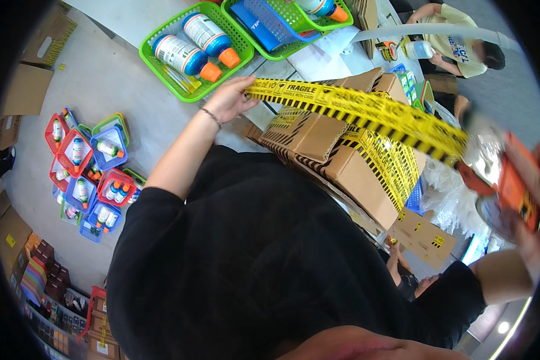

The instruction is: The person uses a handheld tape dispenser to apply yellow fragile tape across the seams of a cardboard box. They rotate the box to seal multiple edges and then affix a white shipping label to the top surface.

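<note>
Head view: I see my left hand (227,99) pinching the free end of a yellow-and-black warning tape (366,114), fingers closed on it just above the near edge of the tabletop (132,18). The strip runs taut across a cardboard box (342,159) — already wrapped in the same tape — to an orange tape dispenser (510,183) that my right hand (531,240) grips at the far right, blurred. Behind the left hand sits a green basket (156,60) holding two bottles with orange caps (189,57). Smaller coloured baskets (90,174) lie heaped on the floor to the left.
</note>
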Demonstrator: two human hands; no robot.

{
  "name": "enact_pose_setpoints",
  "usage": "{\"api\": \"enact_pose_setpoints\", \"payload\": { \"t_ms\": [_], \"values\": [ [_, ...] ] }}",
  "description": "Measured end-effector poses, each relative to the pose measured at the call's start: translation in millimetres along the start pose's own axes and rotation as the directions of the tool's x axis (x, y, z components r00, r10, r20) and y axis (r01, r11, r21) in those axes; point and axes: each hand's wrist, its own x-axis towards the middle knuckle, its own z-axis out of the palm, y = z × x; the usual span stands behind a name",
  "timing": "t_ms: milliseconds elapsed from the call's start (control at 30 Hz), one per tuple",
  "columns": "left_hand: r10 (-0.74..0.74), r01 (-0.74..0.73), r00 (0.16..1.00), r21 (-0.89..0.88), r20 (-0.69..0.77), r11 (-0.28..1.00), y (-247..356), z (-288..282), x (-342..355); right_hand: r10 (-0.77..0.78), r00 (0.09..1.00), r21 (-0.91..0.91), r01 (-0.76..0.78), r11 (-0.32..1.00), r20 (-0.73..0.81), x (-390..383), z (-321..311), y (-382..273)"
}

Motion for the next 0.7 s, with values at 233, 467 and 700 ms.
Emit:
{"api": "enact_pose_setpoints", "payload": {
  "t_ms": [233, 467, 700],
  "values": [
    [-0.079, 0.084, 0.996, 0.403, -0.027, 0.912, -51, 2, 49, 0.143, 0.989, 0.021, -0.144, 0.989, 0.048, 77, 24, -13],
    [0.020, -0.041, 0.999, 0.516, 0.046, 0.855, -84, 39, 56, 0.140, 0.976, 0.045, -0.149, 0.988, 0.165, 48, 11, 29],
    [0.159, 0.053, 0.973, 0.829, -0.168, 0.557, -96, 58, 40, 0.266, 0.931, 0.103, -0.299, 0.949, 0.251, 6, 18, 54]
  ]
}}
